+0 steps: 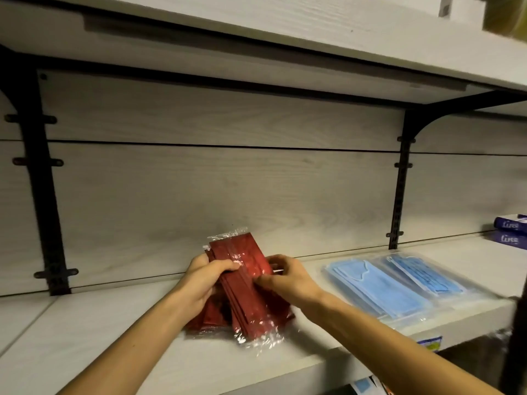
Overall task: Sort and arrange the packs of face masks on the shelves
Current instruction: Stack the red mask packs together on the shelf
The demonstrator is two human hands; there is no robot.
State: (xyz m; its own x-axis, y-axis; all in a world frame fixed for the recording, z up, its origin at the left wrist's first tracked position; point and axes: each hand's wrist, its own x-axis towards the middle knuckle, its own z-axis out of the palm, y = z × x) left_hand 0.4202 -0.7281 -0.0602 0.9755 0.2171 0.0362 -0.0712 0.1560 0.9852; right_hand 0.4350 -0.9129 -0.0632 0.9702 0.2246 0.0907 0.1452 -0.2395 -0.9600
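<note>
Several red face mask packs (245,280) in clear plastic stand tilted on the pale wooden shelf (99,337), near its middle. My left hand (204,280) grips the stack from its left side, fingers curled over the front pack. My right hand (285,276) pinches the right edge of the same red packs. To the right, two stacks of blue face mask packs (379,289) (425,275) lie flat on the shelf, side by side.
Dark blue boxes (510,232) are stacked at the far right of the shelf. Black brackets (48,195) (399,195) run up the back wall. Another shelf board (285,27) hangs close overhead. A label (430,342) sticks to the shelf's front edge.
</note>
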